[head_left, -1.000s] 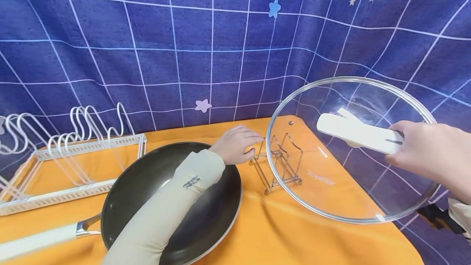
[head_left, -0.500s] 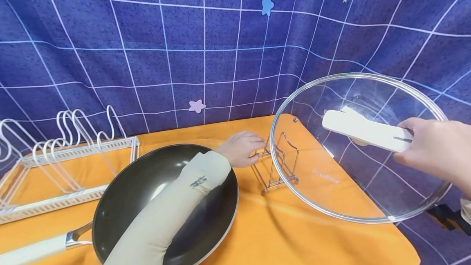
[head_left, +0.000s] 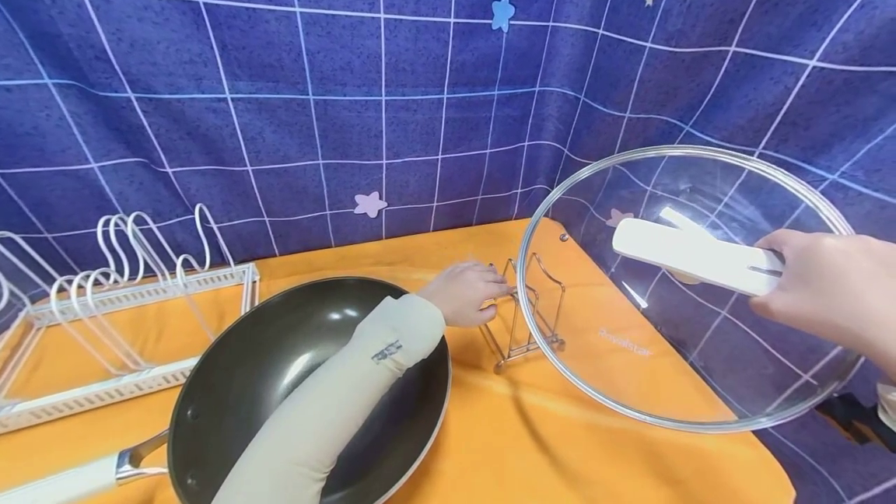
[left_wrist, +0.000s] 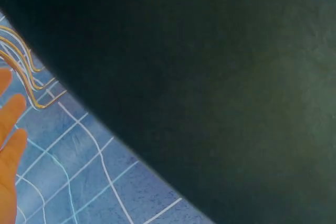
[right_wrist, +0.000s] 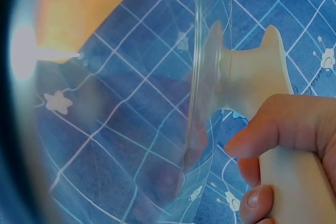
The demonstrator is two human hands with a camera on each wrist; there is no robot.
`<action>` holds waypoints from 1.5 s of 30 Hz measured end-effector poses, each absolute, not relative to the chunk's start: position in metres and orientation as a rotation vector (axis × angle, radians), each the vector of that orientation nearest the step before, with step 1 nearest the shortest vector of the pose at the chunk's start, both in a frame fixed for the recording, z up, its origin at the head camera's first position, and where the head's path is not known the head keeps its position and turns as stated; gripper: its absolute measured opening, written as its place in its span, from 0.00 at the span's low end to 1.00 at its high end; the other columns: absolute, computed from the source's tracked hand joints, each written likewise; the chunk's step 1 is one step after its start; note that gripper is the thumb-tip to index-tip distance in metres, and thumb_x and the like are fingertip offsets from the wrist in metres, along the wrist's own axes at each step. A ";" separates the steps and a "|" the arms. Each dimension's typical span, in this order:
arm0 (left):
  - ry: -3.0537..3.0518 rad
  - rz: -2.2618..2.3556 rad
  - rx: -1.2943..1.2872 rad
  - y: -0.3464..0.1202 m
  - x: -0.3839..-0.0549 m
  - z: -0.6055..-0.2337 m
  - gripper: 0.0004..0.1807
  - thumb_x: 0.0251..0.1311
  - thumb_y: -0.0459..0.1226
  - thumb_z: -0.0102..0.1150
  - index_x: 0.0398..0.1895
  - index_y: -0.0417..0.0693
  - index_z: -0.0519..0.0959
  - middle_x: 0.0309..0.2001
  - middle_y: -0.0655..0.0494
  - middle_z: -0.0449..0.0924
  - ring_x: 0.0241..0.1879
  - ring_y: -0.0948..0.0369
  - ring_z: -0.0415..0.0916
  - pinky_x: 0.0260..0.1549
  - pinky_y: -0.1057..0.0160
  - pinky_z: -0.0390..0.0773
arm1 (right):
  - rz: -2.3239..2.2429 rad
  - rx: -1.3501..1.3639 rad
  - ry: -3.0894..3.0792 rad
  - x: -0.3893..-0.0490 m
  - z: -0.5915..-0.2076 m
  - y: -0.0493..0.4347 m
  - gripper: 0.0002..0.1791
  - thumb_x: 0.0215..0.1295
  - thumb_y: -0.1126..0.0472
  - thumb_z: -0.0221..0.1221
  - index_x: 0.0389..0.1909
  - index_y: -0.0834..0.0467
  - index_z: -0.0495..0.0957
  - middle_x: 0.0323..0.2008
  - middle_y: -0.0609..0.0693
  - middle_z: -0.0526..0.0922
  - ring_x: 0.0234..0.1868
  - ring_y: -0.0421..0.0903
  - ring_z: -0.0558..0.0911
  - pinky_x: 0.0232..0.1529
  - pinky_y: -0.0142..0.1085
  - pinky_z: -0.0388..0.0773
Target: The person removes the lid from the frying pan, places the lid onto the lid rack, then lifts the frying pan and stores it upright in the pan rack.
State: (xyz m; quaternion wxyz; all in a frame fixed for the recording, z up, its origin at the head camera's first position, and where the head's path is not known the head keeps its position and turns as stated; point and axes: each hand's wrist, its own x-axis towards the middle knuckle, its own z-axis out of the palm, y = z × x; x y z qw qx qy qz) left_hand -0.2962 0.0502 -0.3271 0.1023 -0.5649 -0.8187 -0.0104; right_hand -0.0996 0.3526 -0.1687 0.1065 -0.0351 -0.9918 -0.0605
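Note:
My right hand (head_left: 826,286) grips the white handle (head_left: 689,255) of a round glass lid (head_left: 728,364), held up on edge at the right. In the right wrist view, fingers and thumb curl round that handle (right_wrist: 289,182). My left hand (head_left: 469,294) reaches over a dark wok (head_left: 280,364) to a small wire rack (head_left: 549,309). Its fingers (left_wrist: 13,114) look loosely extended beside the wires in the left wrist view; whether they touch is unclear. The lid's rim overlaps part of the rack in the head view.
A white rack (head_left: 105,387) with several curved wire dividers stands at the left. The wok's white handle (head_left: 77,481) points left. An orange tabletop (head_left: 483,449) lies beneath, against a blue grid-patterned curtain (head_left: 315,123) behind and to the right.
The head view has turned slightly right, so the wok and white rack sit further left. My left hand has come a little closer over the wire rack. The lid stays held up.

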 end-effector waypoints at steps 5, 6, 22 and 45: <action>-2.406 -0.096 -1.679 0.050 -0.297 -0.330 0.21 0.62 0.40 0.53 0.57 0.45 0.78 0.57 0.52 0.78 0.59 0.56 0.72 0.62 0.59 0.66 | -0.207 -0.134 -2.957 -0.103 -0.169 0.354 0.33 0.38 0.57 0.67 0.45 0.75 0.73 0.15 0.45 0.72 0.16 0.47 0.68 0.18 0.40 0.60; -2.415 -0.111 -1.680 0.050 -0.297 -0.331 0.21 0.62 0.40 0.53 0.58 0.45 0.78 0.57 0.52 0.77 0.59 0.55 0.72 0.63 0.59 0.65 | -0.210 -0.141 -2.967 -0.103 -0.168 0.354 0.34 0.38 0.57 0.67 0.45 0.75 0.73 0.16 0.45 0.72 0.17 0.48 0.68 0.18 0.41 0.61; -2.485 -0.138 -1.706 0.053 -0.296 -0.336 0.26 0.60 0.40 0.51 0.62 0.43 0.73 0.60 0.50 0.74 0.64 0.52 0.66 0.66 0.56 0.60 | -0.245 -0.192 -2.977 -0.103 -0.165 0.358 0.34 0.38 0.57 0.68 0.45 0.75 0.72 0.15 0.46 0.72 0.17 0.48 0.68 0.18 0.41 0.61; -2.658 -0.183 -1.620 0.071 -0.293 -0.310 0.17 0.62 0.43 0.50 0.47 0.52 0.85 0.36 0.62 0.84 0.29 0.65 0.75 0.37 0.63 0.79 | -0.258 -0.221 -3.006 -0.098 -0.162 0.358 0.34 0.40 0.57 0.68 0.46 0.75 0.72 0.16 0.46 0.71 0.17 0.48 0.68 0.19 0.40 0.60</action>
